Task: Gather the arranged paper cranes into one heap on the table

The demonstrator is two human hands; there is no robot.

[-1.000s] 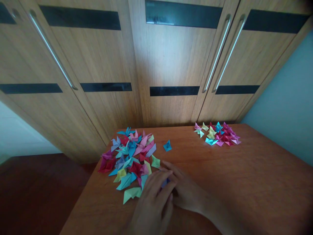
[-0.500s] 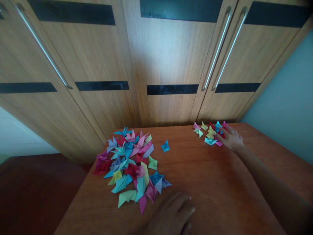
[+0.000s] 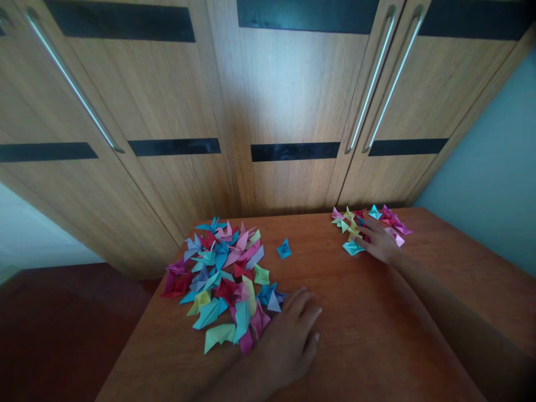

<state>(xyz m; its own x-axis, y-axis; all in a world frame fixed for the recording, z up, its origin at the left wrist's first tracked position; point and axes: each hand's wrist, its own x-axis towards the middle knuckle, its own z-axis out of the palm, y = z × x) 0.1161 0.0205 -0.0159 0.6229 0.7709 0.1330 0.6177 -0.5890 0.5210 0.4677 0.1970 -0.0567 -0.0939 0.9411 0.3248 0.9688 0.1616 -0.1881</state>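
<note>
A large heap of origami cranes (image 3: 226, 290) in pink, red, blue, green and yellow covers the table's left part. Against the right edge of that heap rests my left hand (image 3: 288, 335), palm down, fingers stretched out and apart. Farther back on the right, my right hand (image 3: 380, 243) lies over a smaller group of folded papers, its fingers spread toward the left. Near its fingertips are a turquoise folded paper (image 3: 353, 248) and a yellow one (image 3: 352, 230). Pink folded papers (image 3: 391, 219) lie behind and beside this hand. What is beneath its fingers is hidden.
One blue folded paper (image 3: 283, 249) stands alone between the two groups. The reddish-brown wooden table (image 3: 360, 324) reaches back to a wooden cabinet (image 3: 293, 89) with long metal handles. A pale blue wall (image 3: 489, 167) rises on the right.
My right hand has shifted left across the small group, uncovering pink pieces on its right. The turquoise piece has slid left. My left hand has moved up and forward beside the large heap.
</note>
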